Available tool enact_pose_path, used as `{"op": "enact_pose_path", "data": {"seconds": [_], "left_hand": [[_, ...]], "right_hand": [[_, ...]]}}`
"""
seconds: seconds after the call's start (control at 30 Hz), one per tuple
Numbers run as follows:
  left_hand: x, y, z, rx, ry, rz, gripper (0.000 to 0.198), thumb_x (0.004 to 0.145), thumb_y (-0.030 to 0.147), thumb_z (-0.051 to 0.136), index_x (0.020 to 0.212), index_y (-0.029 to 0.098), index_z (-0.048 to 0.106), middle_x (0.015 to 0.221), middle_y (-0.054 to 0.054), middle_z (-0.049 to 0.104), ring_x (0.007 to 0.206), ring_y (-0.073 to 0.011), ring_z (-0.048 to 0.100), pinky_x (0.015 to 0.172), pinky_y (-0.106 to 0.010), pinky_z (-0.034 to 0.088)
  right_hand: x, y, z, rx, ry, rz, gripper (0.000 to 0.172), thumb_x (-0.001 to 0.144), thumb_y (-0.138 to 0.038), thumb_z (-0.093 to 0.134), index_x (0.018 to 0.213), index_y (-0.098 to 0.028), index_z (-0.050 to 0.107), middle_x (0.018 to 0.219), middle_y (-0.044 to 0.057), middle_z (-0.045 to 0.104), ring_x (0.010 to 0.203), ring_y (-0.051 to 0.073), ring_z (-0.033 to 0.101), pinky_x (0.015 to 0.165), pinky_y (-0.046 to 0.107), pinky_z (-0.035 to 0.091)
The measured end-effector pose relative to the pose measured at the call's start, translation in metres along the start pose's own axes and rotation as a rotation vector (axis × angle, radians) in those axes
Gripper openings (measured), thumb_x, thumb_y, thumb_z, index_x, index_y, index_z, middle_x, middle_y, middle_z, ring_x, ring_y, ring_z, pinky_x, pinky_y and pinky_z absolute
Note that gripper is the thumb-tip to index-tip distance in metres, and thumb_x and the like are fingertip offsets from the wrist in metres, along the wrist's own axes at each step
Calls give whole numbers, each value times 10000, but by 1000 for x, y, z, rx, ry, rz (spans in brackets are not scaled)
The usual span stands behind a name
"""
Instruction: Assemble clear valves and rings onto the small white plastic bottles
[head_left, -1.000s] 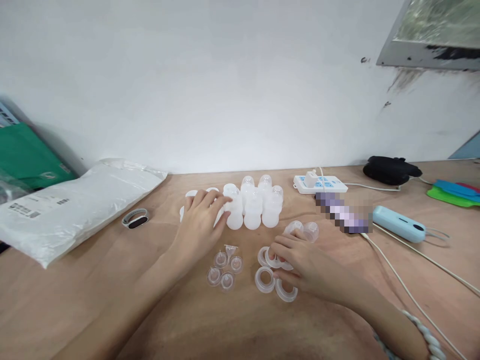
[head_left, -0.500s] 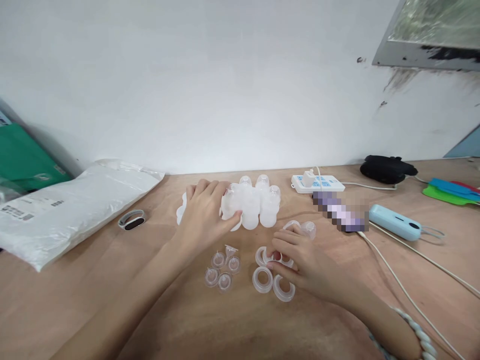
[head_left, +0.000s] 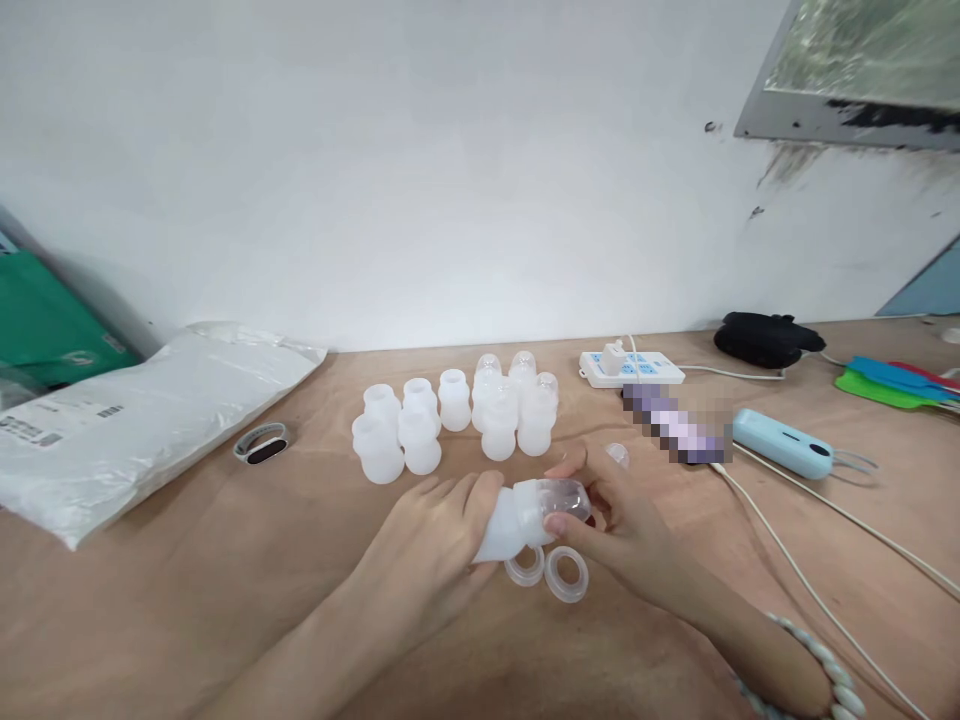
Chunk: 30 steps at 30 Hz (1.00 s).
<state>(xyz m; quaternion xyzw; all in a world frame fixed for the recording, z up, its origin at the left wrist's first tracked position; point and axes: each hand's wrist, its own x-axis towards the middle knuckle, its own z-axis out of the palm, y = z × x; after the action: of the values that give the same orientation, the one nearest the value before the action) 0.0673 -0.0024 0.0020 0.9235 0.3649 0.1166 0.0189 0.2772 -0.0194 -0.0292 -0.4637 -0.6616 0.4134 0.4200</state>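
My left hand (head_left: 431, 540) is wrapped round a frosted white baby bottle (head_left: 504, 528), which lies tilted on its side above the table. At its right end, the fingers and thumb of my right hand (head_left: 619, 515) grip a clear domed cap (head_left: 564, 497); whether it is fully seated I cannot tell. Just below are translucent screw rings (head_left: 553, 575), partly covered by the bottle. Another clear cap (head_left: 617, 456) lies behind my right hand. Several open bottles (head_left: 381, 455) stand at the back, beside several bottles with clear caps (head_left: 499, 440).
A white plastic parcel (head_left: 165, 400) and a fitness band (head_left: 262, 443) lie to the left. On the right are a power strip (head_left: 660, 372), a blurred phone (head_left: 675, 425), a light-blue device (head_left: 780, 442), a black case (head_left: 769, 340) and white cables. A wall rises behind.
My left hand has come down from the bottles toward the front, now holding one. My right hand has left the rings and grips the clear cap at the bottle's end.
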Motion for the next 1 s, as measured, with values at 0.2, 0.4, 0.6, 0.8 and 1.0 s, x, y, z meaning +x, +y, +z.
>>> {"op": "enact_pose_path", "data": {"seconds": [0.2, 0.4, 0.6, 0.8, 1.0], "left_hand": [[-15, 10, -20, -655, -234, -253, 150, 769, 130, 563, 890, 215, 539, 770, 45, 588, 642, -144, 540, 536, -231, 368], [-13, 6, -22, -1508, -588, -373, 305, 679, 199, 728, 958, 204, 607, 714, 70, 568, 558, -80, 508, 503, -184, 440], [-10, -3, 11, -1960, -764, -327, 311, 597, 287, 722, 861, 174, 601, 536, 32, 636, 353, -103, 504, 337, -191, 383], [-13, 6, 11, -1975, -662, -317, 313, 640, 272, 683, 924, 174, 592, 507, 54, 602, 327, -87, 462, 388, -211, 399], [-16, 27, -14, -1453, -200, -443, 298, 712, 197, 718, 1000, 200, 642, 785, 42, 615, 668, -117, 555, 581, -208, 430]], "right_hand": [[-4, -11, -5, 135, -71, 17, 329, 845, -502, 695, 874, -218, 532, 676, -41, 548, 583, 121, 495, 505, 232, 359], [-4, -22, -6, 163, -85, -30, 369, 828, -549, 694, 857, -208, 557, 657, -33, 528, 566, 117, 464, 485, 222, 350], [-2, -24, -4, 197, -37, -45, 354, 843, -550, 669, 836, -211, 568, 620, -29, 555, 546, 127, 515, 468, 216, 399], [6, -31, -3, 120, 78, -63, 248, 854, -429, 656, 773, -198, 615, 583, -28, 578, 505, 116, 517, 442, 204, 402], [7, -40, 3, 9, 119, -60, 206, 859, -364, 622, 729, -204, 616, 571, -27, 586, 491, 114, 518, 434, 214, 390]]}}
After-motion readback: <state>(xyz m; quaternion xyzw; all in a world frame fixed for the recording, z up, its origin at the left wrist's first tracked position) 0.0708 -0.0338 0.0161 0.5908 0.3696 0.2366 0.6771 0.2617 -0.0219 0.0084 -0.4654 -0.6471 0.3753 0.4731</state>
